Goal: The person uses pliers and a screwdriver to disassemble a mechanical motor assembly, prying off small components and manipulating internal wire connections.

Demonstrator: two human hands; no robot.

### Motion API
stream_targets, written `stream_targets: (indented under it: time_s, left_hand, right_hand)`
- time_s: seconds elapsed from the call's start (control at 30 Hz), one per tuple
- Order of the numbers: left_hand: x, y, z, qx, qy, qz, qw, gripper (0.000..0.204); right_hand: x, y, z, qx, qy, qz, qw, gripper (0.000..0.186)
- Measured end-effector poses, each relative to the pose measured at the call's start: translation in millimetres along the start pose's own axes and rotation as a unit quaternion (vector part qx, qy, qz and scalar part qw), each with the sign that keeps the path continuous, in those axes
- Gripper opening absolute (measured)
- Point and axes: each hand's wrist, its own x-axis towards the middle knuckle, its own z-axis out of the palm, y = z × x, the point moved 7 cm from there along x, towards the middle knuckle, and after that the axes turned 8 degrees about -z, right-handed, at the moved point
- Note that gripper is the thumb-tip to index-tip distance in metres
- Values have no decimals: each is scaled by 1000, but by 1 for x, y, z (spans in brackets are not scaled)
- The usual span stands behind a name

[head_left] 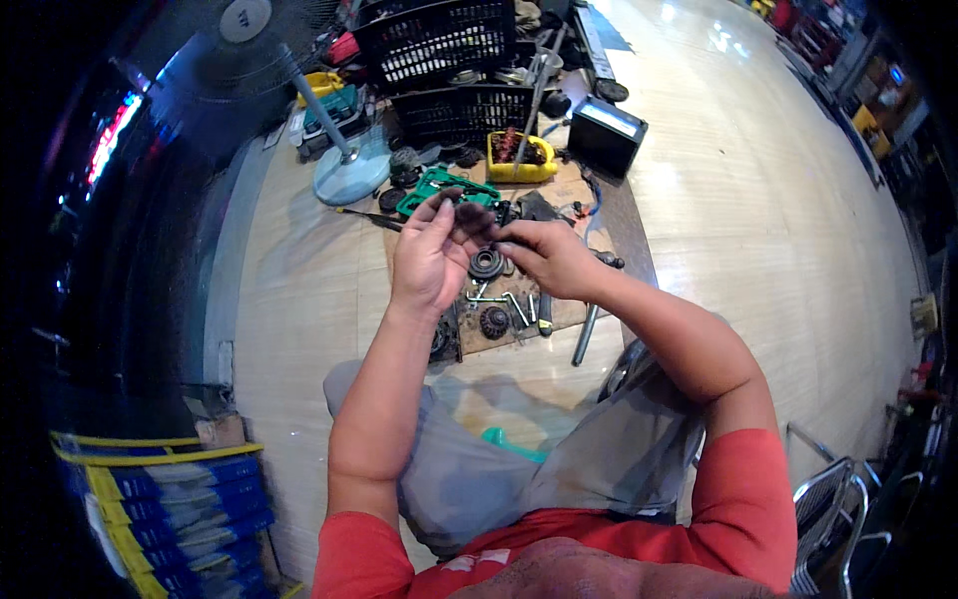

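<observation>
My left hand is turned palm up over the cluttered work board, its grimy fingers loosely curled and apart. My right hand touches or nearly touches those fingers, its own fingertips pinched on something too small to make out. Below both lies a dark metal ring. Nearer me are bent chrome wrenches, a toothed dark part, a yellow-black handled tool and a long metal bar. Behind my hands an open green tool case is partly hidden.
A standing fan is at left, black crates, a yellow container of rusty parts and a black battery behind. Blue-yellow stacked boxes stand lower left, metal chairs lower right, on the tiled floor.
</observation>
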Motion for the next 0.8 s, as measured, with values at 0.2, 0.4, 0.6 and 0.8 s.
stream_targets:
  time_s: [0.2,0.4,0.6,0.8]
  left_hand:
    - [-2,-2,1,-20,5,3,1000,14]
    - [-3,5,-2,-12,32,15,999,14]
    - [-5,9,-8,-18,34,12,999,15]
    - [-6,9,-10,-21,38,11,999,16]
  right_hand:
    - [-5,7,3,1,-14,-11,1000,16]
    - [-5,11,8,4,-38,7,999,16]
    - [-5,5,14,3,-49,0,999,18]
    - [-7,6,17,-8,-73,13,997,16]
